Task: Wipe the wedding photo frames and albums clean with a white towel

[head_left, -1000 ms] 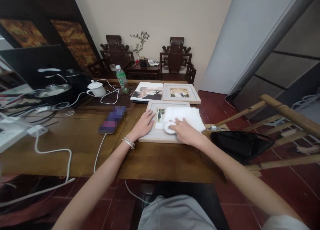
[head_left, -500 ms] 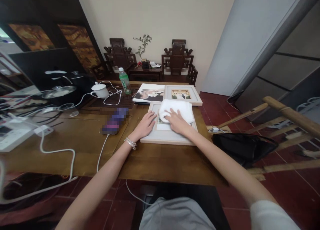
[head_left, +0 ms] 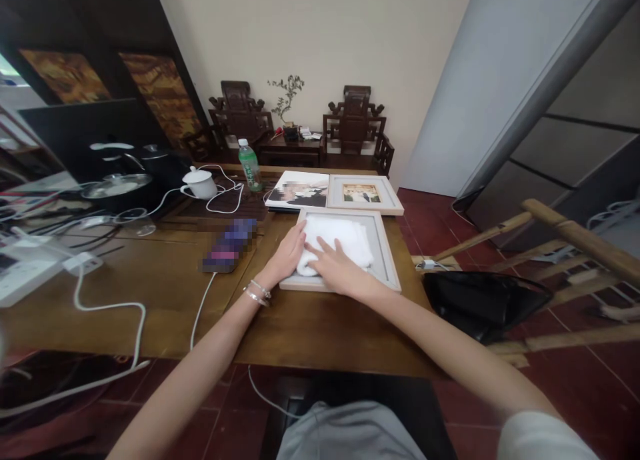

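Observation:
A pale wooden picture frame [head_left: 391,260] with a grey-white mat lies flat on the table in front of me. My right hand [head_left: 334,265] presses a folded white towel [head_left: 347,239] onto it with spread fingers; the towel covers most of the frame's middle, hiding the picture there. Along the left edge of the frame rests my left hand [head_left: 286,255], fingers stretched out, a bracelet at the wrist. Just behind, a second frame [head_left: 393,197] with a small photo lies beside a white-edged photo panel [head_left: 297,188].
On the wooden table [head_left: 320,333] are a phone [head_left: 230,245], a green-labelled bottle [head_left: 250,165], a lidded white cup [head_left: 199,183], cables and a power strip [head_left: 25,277]. A wooden chair [head_left: 575,240] with a black bag [head_left: 480,303] stands right.
My right hand and the towel have moved toward me and left, from the frame's upper right to its lower left. My left hand stays at the left edge.

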